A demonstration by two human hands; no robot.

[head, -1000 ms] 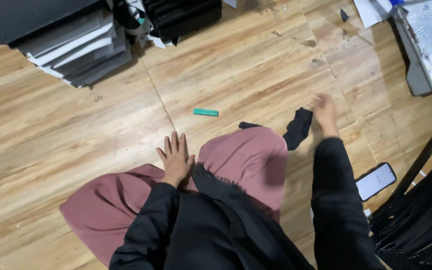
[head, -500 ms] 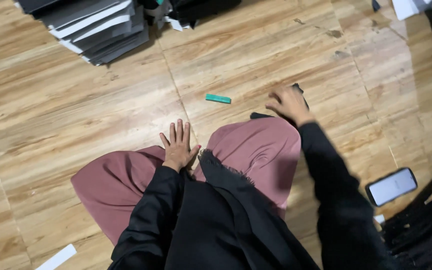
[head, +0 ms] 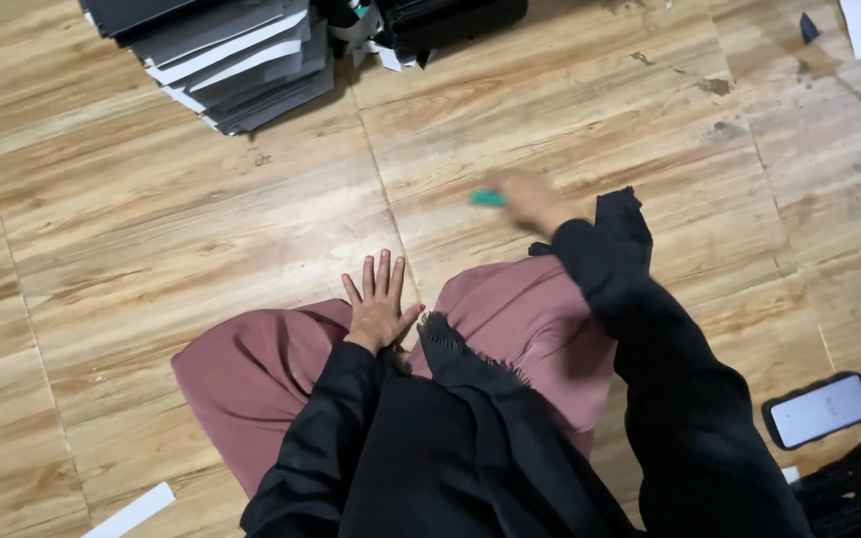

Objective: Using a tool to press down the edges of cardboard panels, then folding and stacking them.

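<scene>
Stretching out over the wooden floor (head: 181, 229), the right hand (head: 530, 199) is seen at a small green object (head: 487, 198), which lies flat on the boards just ahead of the knees. That hand is blurred, so whether its fingers are apart or closed on the green piece cannot be told; contact is seen only at its right end. A black sleeve (head: 670, 379) is worn on that arm, with a loose black cuff hanging near the wrist.

The left hand (head: 379, 304) is laid flat, palm down, fingers (head: 383, 274) spread apart, at the front edge of a mauve skirt (head: 271, 369), with the fingertips reaching onto the floor. Nothing is held in it.

Further away, a stack of dark folders (head: 231, 55) with pale edges is piled at the top left, well apart from both hands. A smartphone (head: 817, 409) with a lit screen is seen lying on the floor at the lower right, beside the right arm. A white paper strip (head: 132, 512) is seen at the bottom left.
</scene>
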